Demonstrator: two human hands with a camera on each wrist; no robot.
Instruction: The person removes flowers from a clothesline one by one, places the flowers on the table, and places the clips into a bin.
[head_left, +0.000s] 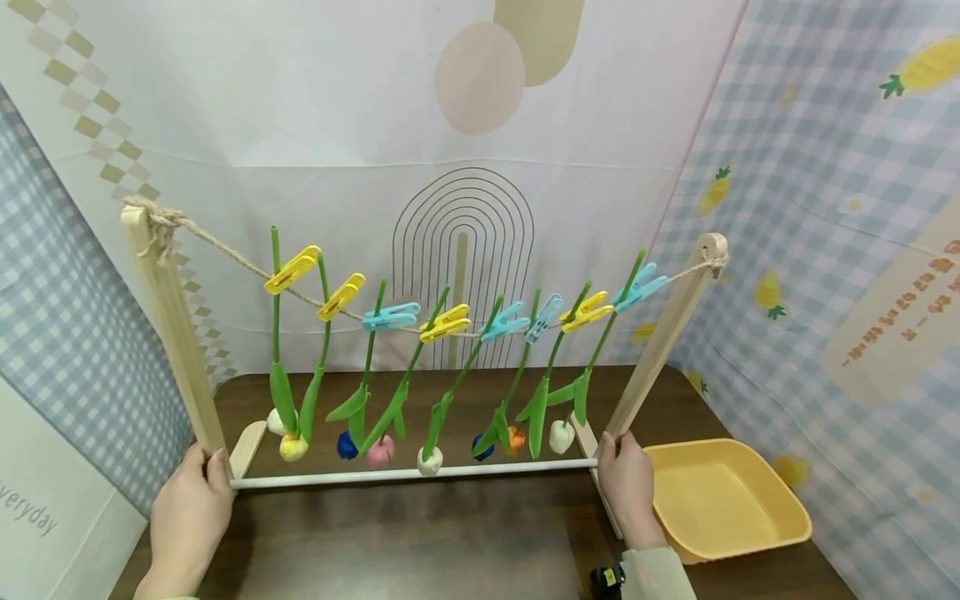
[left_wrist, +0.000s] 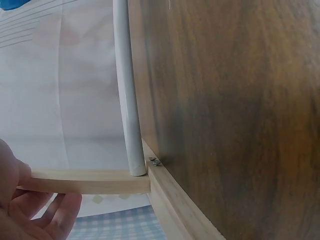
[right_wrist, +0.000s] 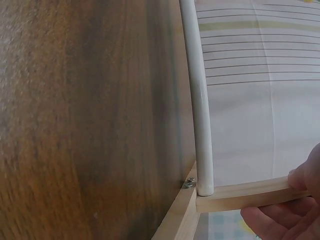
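My left hand (head_left: pixel 191 512) grips the lower part of the left post (head_left: pixel 176 342) of a wooden drying rack, thumb in front and fingers behind. On the other side, my right hand (head_left: pixel 628 483) holds the right post (head_left: pixel 663 346) the same way. A twine rope (head_left: pixel 225 247) sags between the post tops. Yellow clothespins (head_left: pixel 445 322) and blue clothespins (head_left: pixel 391 317) clip several artificial tulips by their stems, blooms downward. Among them are a pink tulip (head_left: pixel 381 451) and a white tulip (head_left: pixel 430 461). The white crossbar (left_wrist: pixel 126 90) joins the posts low down, close above the feet.
A yellow plastic basin (head_left: pixel 720 440) stands on the dark wooden table (head_left: pixel 420 542) to the right of the rack. Near my right sleeve lies a small black object (head_left: pixel 606 581). Patterned cloth (head_left: pixel 300 108) hangs behind and at both sides.
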